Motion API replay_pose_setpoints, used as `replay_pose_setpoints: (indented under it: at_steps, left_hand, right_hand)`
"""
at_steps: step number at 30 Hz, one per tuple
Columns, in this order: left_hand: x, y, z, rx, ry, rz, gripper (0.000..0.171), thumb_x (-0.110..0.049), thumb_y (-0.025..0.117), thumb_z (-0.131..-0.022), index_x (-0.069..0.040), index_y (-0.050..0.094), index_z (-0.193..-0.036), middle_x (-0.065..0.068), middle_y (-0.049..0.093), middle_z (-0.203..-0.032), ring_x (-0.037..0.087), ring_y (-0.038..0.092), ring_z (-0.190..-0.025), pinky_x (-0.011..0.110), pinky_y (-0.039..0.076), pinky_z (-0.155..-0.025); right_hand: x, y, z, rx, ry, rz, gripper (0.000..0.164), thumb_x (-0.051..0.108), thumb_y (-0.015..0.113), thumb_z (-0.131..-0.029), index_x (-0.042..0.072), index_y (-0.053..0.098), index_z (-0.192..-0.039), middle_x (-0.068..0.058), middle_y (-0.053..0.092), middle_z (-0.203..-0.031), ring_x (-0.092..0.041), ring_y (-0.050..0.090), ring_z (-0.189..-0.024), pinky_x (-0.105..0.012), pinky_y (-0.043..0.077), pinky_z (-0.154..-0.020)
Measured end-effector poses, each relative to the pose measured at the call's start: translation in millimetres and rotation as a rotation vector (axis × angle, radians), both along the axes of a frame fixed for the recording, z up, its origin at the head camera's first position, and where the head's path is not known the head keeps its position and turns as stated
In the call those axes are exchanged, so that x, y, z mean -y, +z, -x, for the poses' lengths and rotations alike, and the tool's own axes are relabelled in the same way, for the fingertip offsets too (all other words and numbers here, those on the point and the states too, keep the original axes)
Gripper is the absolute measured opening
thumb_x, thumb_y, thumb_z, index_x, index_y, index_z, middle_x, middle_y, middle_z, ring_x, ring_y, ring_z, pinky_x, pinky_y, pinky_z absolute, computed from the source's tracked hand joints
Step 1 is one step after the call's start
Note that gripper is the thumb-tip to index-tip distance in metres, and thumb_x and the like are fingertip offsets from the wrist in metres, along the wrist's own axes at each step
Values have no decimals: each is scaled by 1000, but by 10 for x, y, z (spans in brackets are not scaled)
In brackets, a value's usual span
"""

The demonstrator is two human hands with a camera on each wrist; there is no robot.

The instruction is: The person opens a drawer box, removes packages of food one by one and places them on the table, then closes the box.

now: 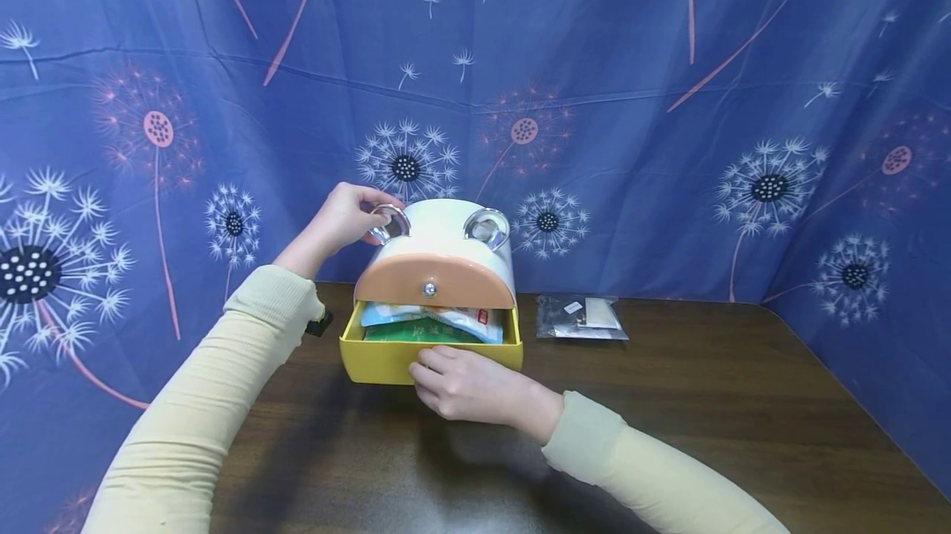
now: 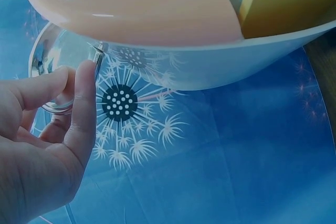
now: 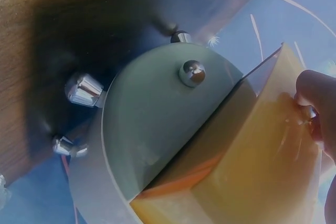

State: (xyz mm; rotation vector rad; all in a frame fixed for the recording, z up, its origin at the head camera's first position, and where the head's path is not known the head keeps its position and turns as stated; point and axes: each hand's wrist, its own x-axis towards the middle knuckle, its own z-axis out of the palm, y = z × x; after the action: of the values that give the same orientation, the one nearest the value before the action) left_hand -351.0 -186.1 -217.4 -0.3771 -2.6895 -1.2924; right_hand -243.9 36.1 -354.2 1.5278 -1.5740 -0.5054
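A white storage box [image 1: 437, 229] with a rounded top stands on the table, with a peach upper front [image 1: 401, 276] and a round silver knob. Its yellow lower drawer [image 1: 371, 361] is pulled out and holds white-and-blue and green printed packets [image 1: 419, 330]. My left hand [image 1: 345, 216] grips the round chrome piece [image 2: 47, 61] on the box's top left, thumb and fingers on it. At the drawer's front, the curled fingers of my right hand [image 1: 464, 385] pinch its knob, which the fingers mostly hide; in the right wrist view a shiny bit shows between them.
A clear plastic packet [image 1: 581, 318] with a pale card lies on the table right of the box. Blue dandelion-print cloth [image 1: 631, 105] hangs behind and at both sides. Silver feet [image 3: 84, 90] show under the box.
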Motion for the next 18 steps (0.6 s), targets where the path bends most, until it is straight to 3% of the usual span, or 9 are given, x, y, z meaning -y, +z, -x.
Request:
replay_pose_setpoints:
  at_steps: [4,13,18]
  left_hand:
    - [2,-1,1,-1,-6,-4,29,-1,56,-90,-9,67,-115,11,62,-115,23,64,-87,32,59,-61]
    - [7,14,-10,11,-8,-14,29,-1,57,-90,-9,67,-117,12,62,-116,22,63,-87,31,58,-60]
    - [4,33,-17,34,-5,-13,29,-4,62,-90,-10,67,-117,13,64,-110,21,63,-86,33,59,-63]
  right_hand:
    - [-4,1,-13,-28,16,-4,32,5,41,-97,13,72,-96,-4,63,-98,-20,54,-89,-29,49,-86]
    - [7,21,-29,-51,48,11,50,0,25,-100,14,72,-92,-2,62,-94,-20,54,-86,-28,50,-81]
    - [-6,158,-122,-55,61,24,45,0,31,-99,15,73,-90,-1,62,-93,-18,55,-85,-25,50,-79]
